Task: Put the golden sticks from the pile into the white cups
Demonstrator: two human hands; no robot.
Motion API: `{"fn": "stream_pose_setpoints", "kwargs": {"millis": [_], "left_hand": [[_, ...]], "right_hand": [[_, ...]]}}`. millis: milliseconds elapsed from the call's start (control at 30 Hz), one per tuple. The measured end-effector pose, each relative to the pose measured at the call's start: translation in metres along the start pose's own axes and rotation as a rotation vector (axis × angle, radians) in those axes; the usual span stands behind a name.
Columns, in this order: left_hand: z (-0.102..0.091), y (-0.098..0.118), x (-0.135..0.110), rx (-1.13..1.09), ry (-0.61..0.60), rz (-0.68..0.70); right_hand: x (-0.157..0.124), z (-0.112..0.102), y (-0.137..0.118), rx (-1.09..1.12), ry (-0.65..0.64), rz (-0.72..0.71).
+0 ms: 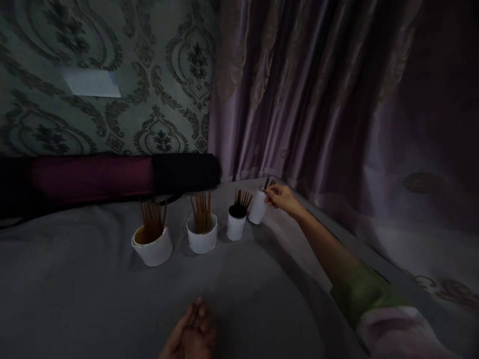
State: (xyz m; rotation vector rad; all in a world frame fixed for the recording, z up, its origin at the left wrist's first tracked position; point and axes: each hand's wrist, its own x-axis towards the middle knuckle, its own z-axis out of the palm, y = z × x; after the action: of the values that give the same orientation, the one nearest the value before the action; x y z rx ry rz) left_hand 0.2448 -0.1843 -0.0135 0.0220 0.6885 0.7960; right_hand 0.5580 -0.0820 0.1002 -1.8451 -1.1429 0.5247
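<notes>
Several white cups stand in a row on a grey cloth surface (75,299), each with thin brown sticks upright in it. My right hand (281,197) reaches out to the rightmost, narrow cup (257,211); its fingers are pinched on the sticks (268,183) at that cup's mouth. To its left stand a small cup with a dark inside (235,225), a wider cup (202,238) and the largest cup (153,248). My left hand (192,333) rests low on the cloth near the bottom edge, fingers held loosely together, holding nothing that I can see.
A long dark and maroon roll (93,178) lies along the back edge against the patterned wallpaper (149,60). A mauve curtain (337,99) hangs at the back right and runs down the right side. A pale paper patch (92,83) is stuck on the wall.
</notes>
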Motion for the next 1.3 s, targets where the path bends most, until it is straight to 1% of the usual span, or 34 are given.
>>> {"fn": "stream_pose_setpoints", "kwargs": {"millis": [67, 133, 200, 300, 367, 433, 500, 567, 667, 800, 1000, 1167, 1300], "left_hand": [[0.003, 0.002, 0.000, 0.071, 0.076, 0.051], [0.006, 0.004, 0.002, 0.212, 0.136, 0.137], [0.012, 0.007, 0.002, 0.421, 0.171, 0.270], [0.026, 0.012, 0.000, 0.818, 0.224, 0.522], [0.039, 0.013, 0.001, 1.085, 0.202, 0.706], [0.053, 0.010, 0.006, 1.310, 0.116, 0.954], [0.066, 0.006, 0.017, 1.517, 0.016, 1.199], [0.079, 0.002, 0.030, 1.680, 0.000, 1.365], [0.094, -0.004, 0.047, 1.849, 0.072, 1.452], [0.103, -0.003, 0.057, 1.929, 0.138, 1.507], [0.100, 0.006, 0.062, 1.933, 0.242, 1.545], [0.098, 0.009, 0.068, 1.945, 0.245, 1.583], [0.094, 0.012, 0.071, 1.943, 0.297, 1.575]], "right_hand": [[0.007, 0.002, -0.003, 0.003, 0.017, -0.013], [0.014, 0.004, -0.006, 0.001, 0.039, -0.026], [0.021, 0.006, -0.009, -0.006, 0.062, -0.038], [0.029, 0.008, -0.012, -0.022, 0.090, -0.033], [0.034, 0.010, -0.013, -0.034, 0.101, -0.017], [0.039, 0.011, -0.013, -0.052, 0.106, -0.002], [0.044, 0.013, -0.013, -0.081, 0.117, -0.001], [0.050, 0.015, -0.012, -0.106, 0.119, -0.011], [0.063, 0.020, -0.009, -0.121, 0.103, -0.023], [0.084, 0.030, -0.005, -0.133, 0.102, -0.023], [0.112, 0.045, -0.004, -0.145, 0.120, -0.006], [0.125, 0.052, -0.003, -0.161, 0.136, -0.007], [0.134, 0.055, 0.000, -0.173, 0.143, -0.020]]}}
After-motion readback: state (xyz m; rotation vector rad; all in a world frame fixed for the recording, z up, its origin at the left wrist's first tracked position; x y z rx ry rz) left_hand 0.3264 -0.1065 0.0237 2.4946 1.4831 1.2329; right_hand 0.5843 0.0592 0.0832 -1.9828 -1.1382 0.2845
